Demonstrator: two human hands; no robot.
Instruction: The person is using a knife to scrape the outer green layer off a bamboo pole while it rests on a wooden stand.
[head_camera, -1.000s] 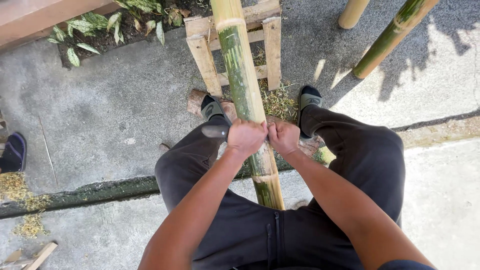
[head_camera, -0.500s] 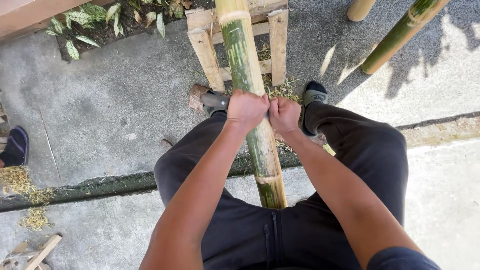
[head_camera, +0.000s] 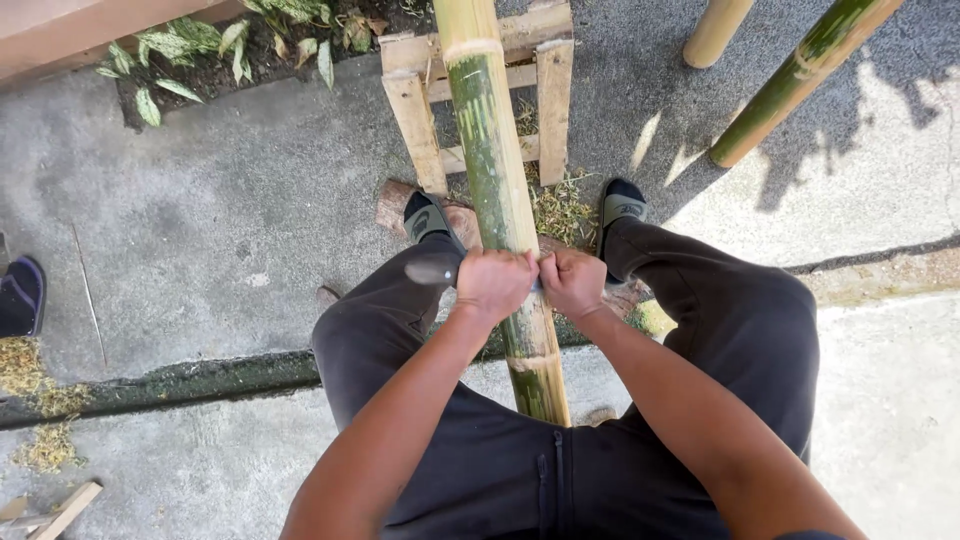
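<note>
Outdoor concrete slab (head_camera: 180, 230), sunlit, plant bed at 11 o'clock. Both hands are clamping a blade (head_camera: 432, 268) laid across the bamboo pole (head_camera: 492, 150): left hand (head_camera: 493, 284) fisted, fingers curled tight; right hand (head_camera: 572, 282) likewise, touching it. Pole is running 12 to 6 between the knees, resting on a wooden frame (head_camera: 415, 125). Likely stiff, hard, waxy-slick; grip best at bare culm below the node. Blade's edge and handle are hidden under the fists; pole's bottom end is cut off by the legs.
</note>
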